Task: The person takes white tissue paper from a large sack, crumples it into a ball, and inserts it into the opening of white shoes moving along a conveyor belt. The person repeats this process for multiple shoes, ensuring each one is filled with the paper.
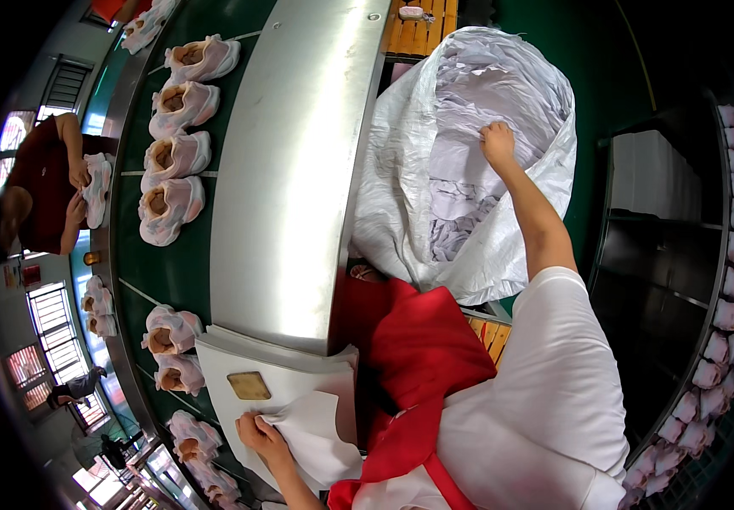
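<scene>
My left hand [262,438] is closed at the edge of a loose white paper sheet [311,429], which bulges up over a thick stack of white paper [224,382]. A small brass-coloured plate [249,386] lies flat on that stack, just beyond the hand. My right arm reaches out into a big white woven sack [401,170], its mouth wide and full of crumpled pale paper [469,161]. Inside it, my right hand [497,143] has its fingers curled against the paper and looks closed on it; the fingertips are partly hidden.
A smooth metal cover [290,170] runs between the sack and a green conveyor [180,276] carrying several pale pink shoes [171,204]. Across the conveyor a person in dark red [44,187] handles a shoe [96,187]. At right stands a rack [673,408] with rows of pinkish bundles [728,310].
</scene>
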A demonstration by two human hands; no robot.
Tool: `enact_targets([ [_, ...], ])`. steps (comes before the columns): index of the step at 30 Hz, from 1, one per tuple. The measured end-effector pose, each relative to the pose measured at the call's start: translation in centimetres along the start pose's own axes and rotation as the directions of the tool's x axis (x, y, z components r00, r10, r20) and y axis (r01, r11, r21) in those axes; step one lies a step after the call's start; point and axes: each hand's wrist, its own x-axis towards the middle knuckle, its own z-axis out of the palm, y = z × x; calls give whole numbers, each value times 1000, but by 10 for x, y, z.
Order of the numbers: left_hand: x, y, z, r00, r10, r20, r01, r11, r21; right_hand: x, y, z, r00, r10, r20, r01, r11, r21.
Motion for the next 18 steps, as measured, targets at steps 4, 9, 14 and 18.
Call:
enact_targets([
  [4,0,0,1,999,20,-37,-21,999,-33,-23,-7,-35,913,-336,-231,363,928,84],
  [9,-4,-6,-2,998,49,-32,-50,998,-34,-37,-13,-90,822,-411,-395,474,877,75],
  [14,-4,-11,-4,988,117,-97,-124,990,-71,-43,-58,-195,974,64,-219,44,889,455],
  [18,-5,3,-27,943,299,-146,-301,954,9,-47,-142,-301,938,-184,-295,295,869,396],
])
